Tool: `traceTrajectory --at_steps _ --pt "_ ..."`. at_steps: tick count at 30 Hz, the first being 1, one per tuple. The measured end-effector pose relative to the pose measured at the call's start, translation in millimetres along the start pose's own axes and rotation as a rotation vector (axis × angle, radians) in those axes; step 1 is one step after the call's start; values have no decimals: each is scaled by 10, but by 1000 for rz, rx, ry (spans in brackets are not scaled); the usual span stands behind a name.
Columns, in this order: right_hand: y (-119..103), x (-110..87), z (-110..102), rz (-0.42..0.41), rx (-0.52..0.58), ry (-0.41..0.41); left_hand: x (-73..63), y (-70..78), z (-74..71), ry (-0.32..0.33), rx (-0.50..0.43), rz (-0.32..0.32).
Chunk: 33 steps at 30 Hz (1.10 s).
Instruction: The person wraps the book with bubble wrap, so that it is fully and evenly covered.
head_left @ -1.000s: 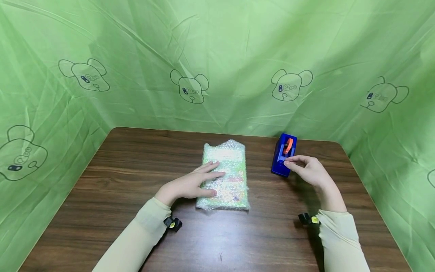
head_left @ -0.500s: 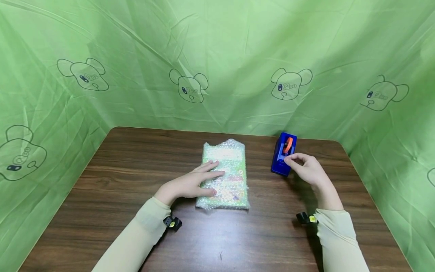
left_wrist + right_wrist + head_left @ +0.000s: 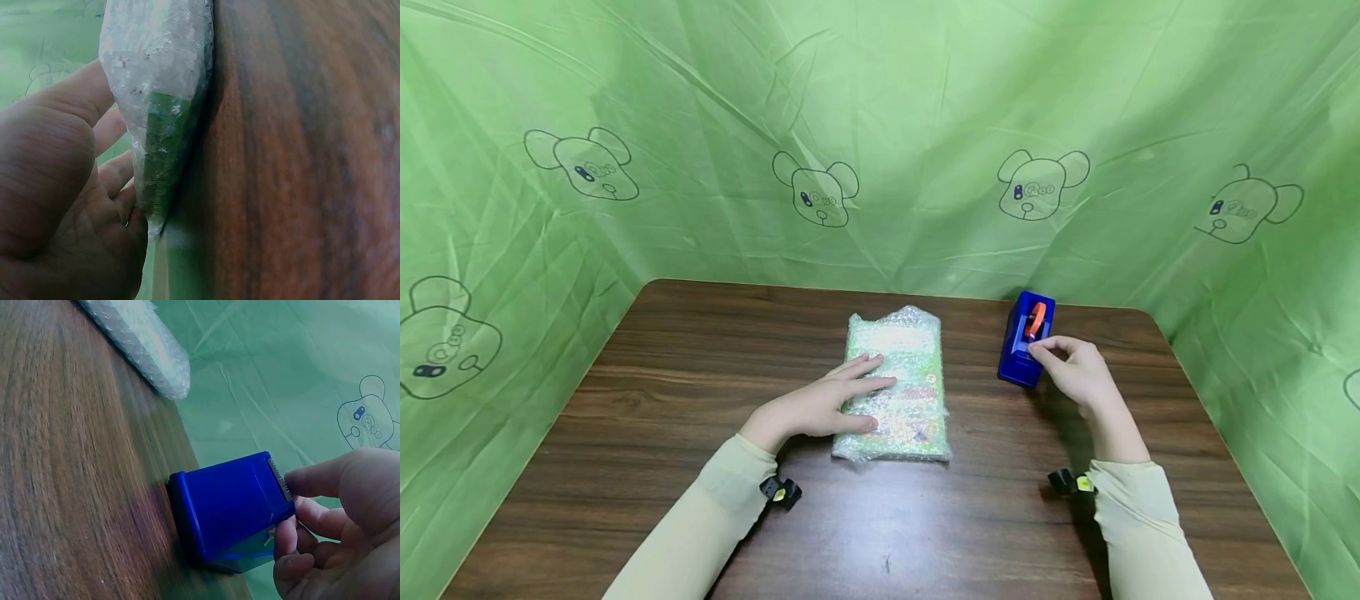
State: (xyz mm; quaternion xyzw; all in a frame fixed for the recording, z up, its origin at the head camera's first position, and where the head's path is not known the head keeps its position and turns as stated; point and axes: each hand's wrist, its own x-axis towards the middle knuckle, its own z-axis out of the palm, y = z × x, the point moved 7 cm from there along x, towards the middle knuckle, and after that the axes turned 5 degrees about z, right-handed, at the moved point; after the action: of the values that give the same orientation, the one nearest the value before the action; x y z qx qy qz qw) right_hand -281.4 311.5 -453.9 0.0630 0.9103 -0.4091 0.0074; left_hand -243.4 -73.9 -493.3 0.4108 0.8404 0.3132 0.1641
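Observation:
A flat, colourfully printed item in bubble wrap (image 3: 904, 340) lies on the table. My left hand (image 3: 812, 408) rests on its left side with fingers spread; the left wrist view shows the wrap's edge (image 3: 165, 69) close up beside the palm. A blue tape dispenser (image 3: 1015, 368) with an orange roll (image 3: 1037, 317) stands to the right. My right hand (image 3: 1078, 375) has thumb and index finger pinched at the dispenser's front, right at its serrated blade (image 3: 280, 480). The tape between those fingertips is hardly visible, being small and mostly hidden.
The brown wooden table (image 3: 715, 342) has its back edge just behind the package and dispenser. A green cloth (image 3: 910, 108) with printed bear heads hangs around the back and sides. Each wrist carries a small black camera (image 3: 782, 493).
My right fingertips have shifted slightly up the dispenser, toward the orange roll, and the right forearm has drifted a little left. The left hand and the bubble-wrapped package stay put.

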Motion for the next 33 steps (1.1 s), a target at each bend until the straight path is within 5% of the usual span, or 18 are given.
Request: traceTrajectory --at_steps 9,33 --pt "-26 -12 -19 57 77 39 5 -23 10 2 0 3" --pt "-60 -168 -12 177 275 -199 5 -15 10 4 -14 13"
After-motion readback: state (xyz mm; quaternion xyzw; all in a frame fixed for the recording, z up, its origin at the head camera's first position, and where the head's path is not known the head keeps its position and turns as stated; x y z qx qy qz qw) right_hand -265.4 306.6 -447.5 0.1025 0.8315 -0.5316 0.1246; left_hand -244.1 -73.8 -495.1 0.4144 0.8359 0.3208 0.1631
